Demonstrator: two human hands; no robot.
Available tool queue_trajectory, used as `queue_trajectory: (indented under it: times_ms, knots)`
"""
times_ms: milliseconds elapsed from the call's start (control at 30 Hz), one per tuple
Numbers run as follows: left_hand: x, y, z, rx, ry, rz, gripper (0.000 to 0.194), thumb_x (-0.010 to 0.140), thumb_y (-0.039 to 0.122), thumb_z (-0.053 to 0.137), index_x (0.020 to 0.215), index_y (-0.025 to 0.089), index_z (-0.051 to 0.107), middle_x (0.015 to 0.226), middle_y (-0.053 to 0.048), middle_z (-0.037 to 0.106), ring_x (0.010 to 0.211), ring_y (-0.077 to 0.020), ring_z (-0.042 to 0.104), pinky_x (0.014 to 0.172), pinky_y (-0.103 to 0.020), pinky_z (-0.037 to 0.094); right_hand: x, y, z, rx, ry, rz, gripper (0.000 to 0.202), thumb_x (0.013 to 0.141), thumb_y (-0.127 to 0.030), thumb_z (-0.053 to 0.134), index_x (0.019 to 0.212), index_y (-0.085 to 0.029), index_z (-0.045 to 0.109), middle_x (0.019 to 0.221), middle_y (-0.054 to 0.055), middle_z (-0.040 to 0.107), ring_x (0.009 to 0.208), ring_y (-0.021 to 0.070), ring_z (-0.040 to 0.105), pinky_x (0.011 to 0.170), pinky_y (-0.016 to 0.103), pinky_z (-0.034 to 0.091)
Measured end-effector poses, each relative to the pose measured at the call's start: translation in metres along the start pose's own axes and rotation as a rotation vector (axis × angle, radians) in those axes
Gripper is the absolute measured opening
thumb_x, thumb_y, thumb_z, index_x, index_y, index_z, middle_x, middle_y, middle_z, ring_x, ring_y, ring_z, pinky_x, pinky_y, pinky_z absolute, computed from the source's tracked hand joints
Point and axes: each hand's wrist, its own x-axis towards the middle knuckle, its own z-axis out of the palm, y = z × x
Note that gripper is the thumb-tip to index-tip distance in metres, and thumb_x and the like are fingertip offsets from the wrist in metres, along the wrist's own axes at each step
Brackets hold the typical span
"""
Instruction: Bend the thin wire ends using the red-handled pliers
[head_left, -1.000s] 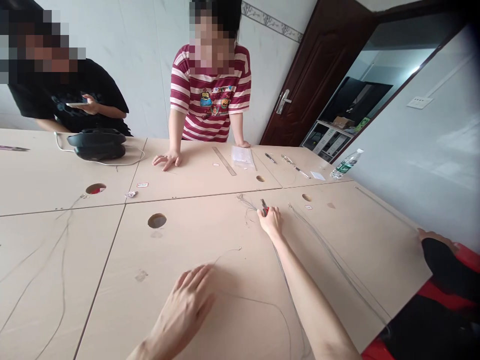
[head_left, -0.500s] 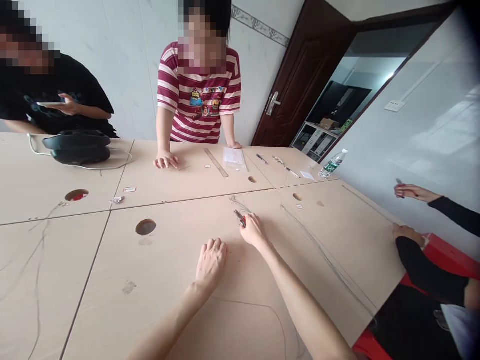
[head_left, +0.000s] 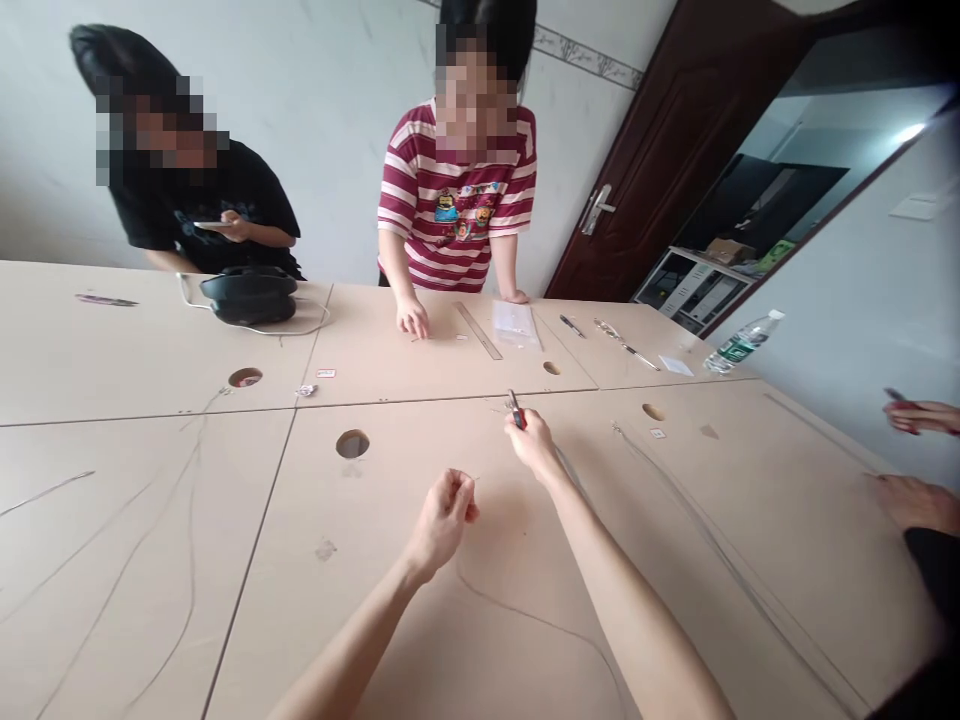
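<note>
My right hand (head_left: 531, 440) is closed round a pair of small pliers (head_left: 515, 408) with dark jaws and a bit of red on the handles, the jaws pointing away from me. Lower and to the left, my left hand (head_left: 448, 515) is pinched on a thin grey wire (head_left: 536, 618). From that hand the wire trails down and to the right along the table. Just past the pliers, partly hidden, lie the ends of another wire bundle (head_left: 574, 470) that runs back under my right forearm.
Long wires lie at the left (head_left: 191, 470) and right (head_left: 697, 520) of the table (head_left: 390, 620). Round holes (head_left: 352, 444) pierce the top. Across from me are a ruler (head_left: 478, 332), a plastic bag (head_left: 516, 325), a bottle (head_left: 742, 343) and two people. Another person's hands (head_left: 919, 505) show at right.
My left hand has turned and lifted from a knuckles-up pose into a pinch with the wire. My right hand has tilted the pliers more upright. The view has swung to the left.
</note>
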Motion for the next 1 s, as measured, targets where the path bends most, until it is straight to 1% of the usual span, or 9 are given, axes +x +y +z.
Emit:
queue_trajectory:
  times_ms: [33, 100, 200, 367, 500, 600, 700, 867, 1000]
  knots:
    - [0.000, 0.007, -0.004, -0.060, 0.021, -0.017, 0.027, 0.094, 0.044, 0.038, 0.080, 0.022, 0.041, 0.062, 0.004, 0.047, 0.054, -0.0119, 0.045, 0.054, -0.024, 0.038, -0.009, -0.002, -0.001, 0.036, 0.008, -0.015, 0.033, 0.095, -0.034, 0.060, 0.123, -0.016, 0.059, 0.122, 0.009, 0.062, 0.102, 0.0215, 0.064, 0.086, 0.042, 0.056]
    - [-0.001, 0.022, -0.014, -0.160, 0.079, -0.036, 0.028, 0.093, 0.046, 0.042, 0.079, 0.022, 0.039, 0.061, 0.007, 0.039, 0.049, -0.0090, 0.034, 0.048, -0.021, 0.030, -0.027, -0.008, -0.002, 0.111, 0.024, -0.056, 0.022, 0.090, -0.033, 0.060, 0.101, -0.014, 0.065, 0.099, 0.006, 0.067, 0.086, 0.0191, 0.064, 0.080, 0.035, 0.053]
    - [-0.005, 0.046, -0.035, -0.257, 0.172, -0.023, 0.030, 0.091, 0.047, 0.048, 0.078, 0.022, 0.038, 0.068, 0.006, 0.034, 0.050, -0.0070, 0.025, 0.047, -0.020, 0.023, -0.050, -0.025, 0.001, 0.214, 0.056, -0.135, 0.019, 0.084, -0.037, 0.057, 0.087, -0.018, 0.060, 0.086, 0.002, 0.062, 0.077, 0.0173, 0.057, 0.073, 0.030, 0.047]
    - [-0.021, 0.073, -0.076, -0.315, 0.307, 0.000, 0.030, 0.091, 0.047, 0.052, 0.080, 0.021, 0.042, 0.071, 0.005, 0.035, 0.052, -0.0066, 0.022, 0.049, -0.020, 0.021, -0.079, -0.072, 0.012, 0.374, -0.024, -0.241, 0.027, 0.085, -0.047, 0.055, 0.081, -0.020, 0.055, 0.071, -0.002, 0.051, 0.064, 0.0142, 0.047, 0.061, 0.026, 0.040]
    - [-0.029, 0.083, -0.092, -0.302, 0.409, -0.005, 0.029, 0.091, 0.044, 0.056, 0.079, 0.020, 0.045, 0.072, 0.004, 0.037, 0.055, -0.0073, 0.024, 0.050, -0.020, 0.022, -0.098, -0.111, 0.019, 0.523, -0.105, -0.302, 0.026, 0.088, -0.045, 0.056, 0.079, -0.021, 0.054, 0.072, -0.002, 0.049, 0.067, 0.0135, 0.046, 0.060, 0.024, 0.038]
    - [-0.031, 0.086, -0.094, -0.285, 0.416, 0.027, 0.031, 0.092, 0.045, 0.055, 0.078, 0.019, 0.046, 0.069, 0.005, 0.036, 0.055, -0.0078, 0.021, 0.049, -0.021, 0.019, -0.106, -0.132, 0.022, 0.652, -0.198, -0.295, 0.024, 0.088, -0.043, 0.059, 0.080, -0.020, 0.057, 0.071, -0.002, 0.049, 0.067, 0.0134, 0.044, 0.059, 0.025, 0.035]
    - [-0.033, 0.088, -0.093, -0.282, 0.385, 0.020, 0.033, 0.092, 0.047, 0.055, 0.078, 0.019, 0.046, 0.066, 0.006, 0.034, 0.056, -0.0080, 0.022, 0.050, -0.021, 0.020, -0.108, -0.141, 0.024, 0.702, -0.262, -0.300, 0.022, 0.089, -0.041, 0.060, 0.082, -0.020, 0.059, 0.073, -0.001, 0.050, 0.069, 0.0135, 0.044, 0.060, 0.025, 0.035]
    - [-0.037, 0.093, -0.095, -0.353, 0.242, -0.061, 0.035, 0.091, 0.051, 0.056, 0.080, 0.019, 0.046, 0.062, 0.008, 0.029, 0.056, -0.0082, 0.018, 0.052, -0.021, 0.020, -0.105, -0.140, 0.021, 0.726, -0.344, -0.325, 0.021, 0.089, -0.041, 0.062, 0.090, -0.020, 0.063, 0.077, -0.001, 0.053, 0.074, 0.0141, 0.046, 0.067, 0.026, 0.037]
    - [-0.036, 0.095, -0.096, -0.367, 0.222, -0.071, 0.035, 0.090, 0.050, 0.058, 0.080, 0.019, 0.046, 0.061, 0.009, 0.027, 0.056, -0.0083, 0.016, 0.052, -0.021, 0.018, -0.105, -0.138, 0.016, 0.720, -0.429, -0.359, 0.020, 0.090, -0.039, 0.061, 0.088, -0.020, 0.062, 0.078, 0.000, 0.057, 0.077, 0.0144, 0.049, 0.071, 0.027, 0.039]
